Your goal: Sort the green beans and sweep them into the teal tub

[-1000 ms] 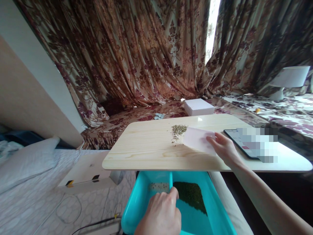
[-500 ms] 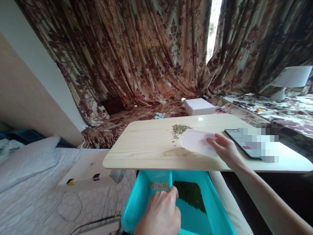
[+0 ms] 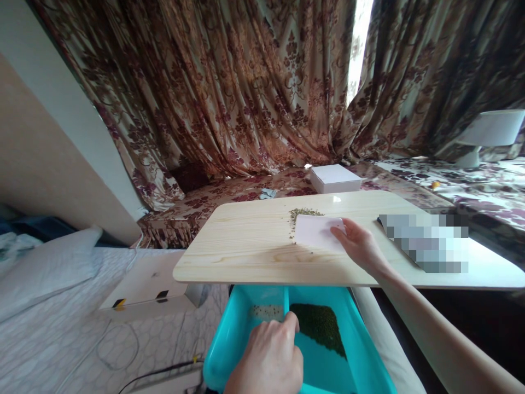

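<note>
My right hand [image 3: 361, 243] pinches the edge of a thin white card [image 3: 318, 231], held tilted just over the table [image 3: 229, 235]. Behind the card's far edge lies a heap of small green-brown grains [image 3: 305, 212], partly covered by the card, with a few stray grains around it. Below the table's near edge is a turquoise divided bin [image 3: 219, 339]. My left hand [image 3: 270, 350] is closed on the bin's middle divider [image 3: 286, 298]. Dark green grains [image 3: 322, 328] fill part of the right compartment; pale, speckled grains [image 3: 266, 312] lie in the left one.
A tablet [image 3: 383, 220], mostly blurred out, lies on the table's right side. Beyond the table sits a white box [image 3: 335, 178], with patterned curtains behind. On the bed at left are a white carton [image 3: 143, 282] and a cable [image 3: 159, 372]. A lamp [image 3: 492, 128] stands far right.
My right hand has moved left with the card, which now covers more of the grain heap. My left hand and the bin have stayed in place.
</note>
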`<action>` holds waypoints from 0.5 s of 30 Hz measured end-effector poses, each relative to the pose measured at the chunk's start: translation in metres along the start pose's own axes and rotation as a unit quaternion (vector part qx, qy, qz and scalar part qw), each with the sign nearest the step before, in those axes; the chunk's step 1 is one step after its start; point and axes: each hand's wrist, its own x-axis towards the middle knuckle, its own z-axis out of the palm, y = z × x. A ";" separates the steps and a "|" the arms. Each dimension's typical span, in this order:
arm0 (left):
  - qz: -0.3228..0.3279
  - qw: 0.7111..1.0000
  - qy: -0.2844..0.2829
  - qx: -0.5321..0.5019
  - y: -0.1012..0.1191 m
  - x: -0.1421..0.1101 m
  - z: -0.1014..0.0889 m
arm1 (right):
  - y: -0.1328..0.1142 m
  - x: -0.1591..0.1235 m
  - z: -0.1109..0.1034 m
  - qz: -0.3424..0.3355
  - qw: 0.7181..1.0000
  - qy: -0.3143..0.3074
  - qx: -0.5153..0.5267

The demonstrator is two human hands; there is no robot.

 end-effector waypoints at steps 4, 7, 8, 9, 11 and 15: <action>-0.004 1.000 -0.004 -0.005 0.002 -0.001 -0.002 | -0.001 -0.001 -0.003 0.000 1.000 -0.017 -0.003; -0.011 1.000 -0.010 0.000 0.003 -0.001 -0.003 | -0.002 -0.001 -0.004 -0.003 1.000 -0.016 -0.001; -0.012 1.000 -0.012 0.001 0.003 -0.001 -0.003 | -0.001 0.000 -0.003 -0.006 1.000 -0.011 -0.002; -0.012 1.000 -0.013 0.001 0.003 -0.001 -0.003 | -0.001 0.000 -0.003 -0.010 1.000 -0.008 -0.005; -0.011 1.000 -0.013 0.000 0.003 -0.001 -0.003 | -0.001 0.001 -0.001 -0.017 1.000 -0.006 -0.012; -0.008 1.000 -0.006 -0.001 0.002 -0.002 -0.003 | -0.004 0.000 0.000 -0.019 1.000 -0.014 -0.019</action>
